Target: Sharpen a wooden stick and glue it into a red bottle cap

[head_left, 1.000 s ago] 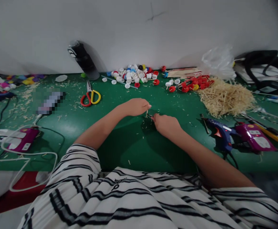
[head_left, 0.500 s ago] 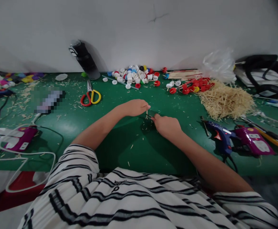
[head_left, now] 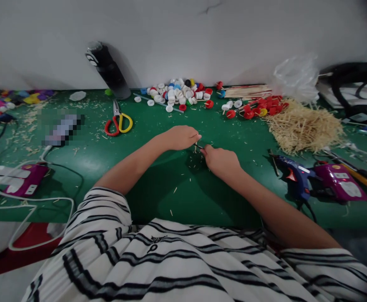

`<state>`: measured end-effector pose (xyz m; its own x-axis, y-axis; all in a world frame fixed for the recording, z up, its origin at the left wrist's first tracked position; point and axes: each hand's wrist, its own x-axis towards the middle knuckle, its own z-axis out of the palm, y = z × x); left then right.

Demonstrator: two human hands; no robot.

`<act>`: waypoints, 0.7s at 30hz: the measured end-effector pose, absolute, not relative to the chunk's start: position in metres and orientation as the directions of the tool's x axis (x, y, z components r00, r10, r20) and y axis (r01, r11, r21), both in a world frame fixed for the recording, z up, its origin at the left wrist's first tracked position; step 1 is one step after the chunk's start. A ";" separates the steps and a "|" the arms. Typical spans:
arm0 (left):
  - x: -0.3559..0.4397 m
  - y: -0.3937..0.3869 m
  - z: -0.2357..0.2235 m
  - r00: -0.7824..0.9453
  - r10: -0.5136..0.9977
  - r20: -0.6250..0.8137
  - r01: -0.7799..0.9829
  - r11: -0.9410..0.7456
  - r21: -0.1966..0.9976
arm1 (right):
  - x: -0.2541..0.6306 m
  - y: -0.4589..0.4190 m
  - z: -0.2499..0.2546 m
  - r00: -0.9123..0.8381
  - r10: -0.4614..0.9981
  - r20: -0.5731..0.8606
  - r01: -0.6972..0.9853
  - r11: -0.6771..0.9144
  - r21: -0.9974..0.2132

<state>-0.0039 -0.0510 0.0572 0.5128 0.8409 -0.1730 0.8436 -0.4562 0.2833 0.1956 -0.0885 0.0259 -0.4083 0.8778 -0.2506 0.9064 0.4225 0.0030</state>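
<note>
My left hand is closed in a pinch above the green table, holding a short, thin wooden stick whose pale end points down. Close on its right, my right hand is wrapped round a small knife. Its thin dark blade reaches left to the stick, just under my left fingertips; the handle is hidden in my fist. Pale wood shavings lie scattered on the table below both hands.
Beyond my hands sits a pile of bottle caps. Scissors, a phone and a black bottle are at left. To the right are red caps on sticks, a shavings heap and a blue glue gun.
The blade has shifted slightly against the stick, and less of the stick shows below my left fingers. Both hands keep their grips. The whole view has tilted a little.
</note>
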 end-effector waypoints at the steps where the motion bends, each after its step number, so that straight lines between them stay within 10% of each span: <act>1: -0.004 -0.050 0.056 0.511 0.841 -0.176 0.845 -0.453 0.284 | 0.196 -0.088 0.026 -0.407 0.876 -0.258 0.907 0.420 -0.002; 21: -0.009 -0.048 0.053 0.508 0.844 -0.170 0.816 -0.409 0.409 | 0.200 -0.093 0.030 -0.423 0.859 -0.289 0.903 0.427 -0.053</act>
<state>-0.0092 -0.0483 0.0535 0.5085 0.8442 -0.1696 0.8156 -0.4090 0.4093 0.2000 -0.0934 0.0303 -0.4232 0.8587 -0.2889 0.9027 0.4270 -0.0533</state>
